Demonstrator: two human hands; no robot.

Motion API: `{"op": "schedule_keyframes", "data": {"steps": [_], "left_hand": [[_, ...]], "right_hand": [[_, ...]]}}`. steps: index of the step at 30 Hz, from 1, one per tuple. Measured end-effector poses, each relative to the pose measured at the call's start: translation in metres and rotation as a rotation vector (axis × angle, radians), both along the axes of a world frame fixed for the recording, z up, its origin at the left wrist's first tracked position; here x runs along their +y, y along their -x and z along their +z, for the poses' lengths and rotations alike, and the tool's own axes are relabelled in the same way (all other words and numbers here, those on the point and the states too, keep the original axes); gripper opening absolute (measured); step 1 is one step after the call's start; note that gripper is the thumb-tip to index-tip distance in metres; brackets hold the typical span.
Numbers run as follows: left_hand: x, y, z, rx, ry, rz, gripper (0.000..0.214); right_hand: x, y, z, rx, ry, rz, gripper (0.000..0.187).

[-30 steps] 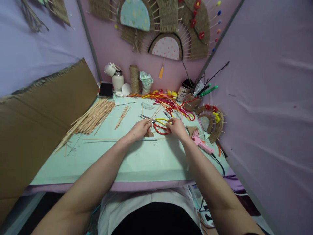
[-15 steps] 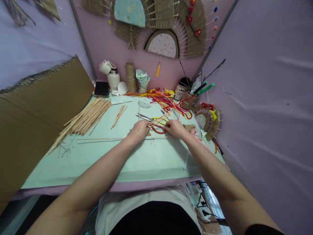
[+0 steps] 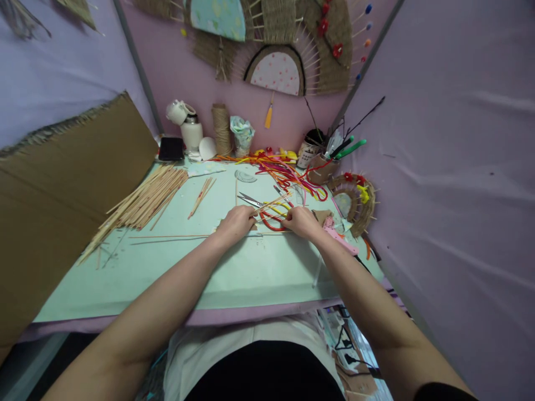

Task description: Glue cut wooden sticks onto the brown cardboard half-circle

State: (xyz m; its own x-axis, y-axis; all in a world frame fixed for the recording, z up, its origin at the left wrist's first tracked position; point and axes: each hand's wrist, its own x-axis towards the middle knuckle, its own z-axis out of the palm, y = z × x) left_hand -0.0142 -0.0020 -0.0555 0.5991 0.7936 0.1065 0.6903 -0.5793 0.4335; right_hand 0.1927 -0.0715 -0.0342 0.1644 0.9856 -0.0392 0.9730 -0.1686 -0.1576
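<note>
"Several thin sticks (image 3: 273, 204) poke out of the left hand (image 3: 236, 221), don't they?"

"Yes, its fingers are closed on them. The free ends slant away and to the right, over the scissors (image 3: 253, 201)."

"What's the right hand (image 3: 301, 221) doing?"

"Its fingers are bent in beside the scissors' handles, but I can't tell whether it grips anything."

"So the scissors sit between both hands?"

"Right, on the pale green table (image 3: 259, 273), with the blades slightly parted and pointing left."

"Any more sticks?"

"A small bunch (image 3: 202, 197) lies beyond the left hand, to its left. Farther left there's a big pile (image 3: 148, 197) beside the cardboard (image 3: 79, 172)."

"And over by the right hand?"

"A pink glue gun (image 3: 341, 239) lies to its right. Beyond both hands there's a tangle of coloured strands (image 3: 288, 174), near a cup of pens (image 3: 321, 170), and a protractor (image 3: 245, 176)."
</note>
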Motion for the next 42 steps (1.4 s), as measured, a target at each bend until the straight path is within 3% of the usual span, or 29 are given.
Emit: {"op": "schedule_keyframes", "data": {"steps": [4,9,13,18,21,28,36,42], "left_hand": [[0.0,0.001,0.0,0.006,0.01,-0.016,0.021],[-0.001,0.003,0.001,0.02,0.03,-0.059,0.021],[-0.003,0.005,0.004,0.007,0.057,-0.082,0.02],[-0.003,0.006,0.008,-0.025,0.095,-0.113,0.018],[-0.004,0.007,0.01,-0.038,0.094,-0.131,0.017],[-0.008,0.007,0.014,-0.024,0.116,-0.132,0.015],[-0.001,0.017,0.019,-0.13,0.282,-0.061,0.016],[-0.003,0.018,0.022,-0.095,0.275,-0.104,0.014]], "right_hand": [[-0.003,-0.008,0.01,0.065,-0.033,-0.009,0.022],[-0.007,-0.034,0.022,0.16,-0.177,-0.103,0.025],[-0.004,-0.044,0.012,0.186,-0.193,-0.03,0.015],[0.014,-0.042,-0.011,0.143,-0.205,0.168,0.027],[0.022,-0.044,-0.019,0.131,-0.213,0.234,0.019],[0.017,-0.049,-0.017,0.104,-0.174,0.288,0.013],[0.011,-0.043,-0.014,0.132,-0.191,0.303,0.016],[0.015,-0.035,-0.013,0.165,-0.206,0.355,0.012]]}}
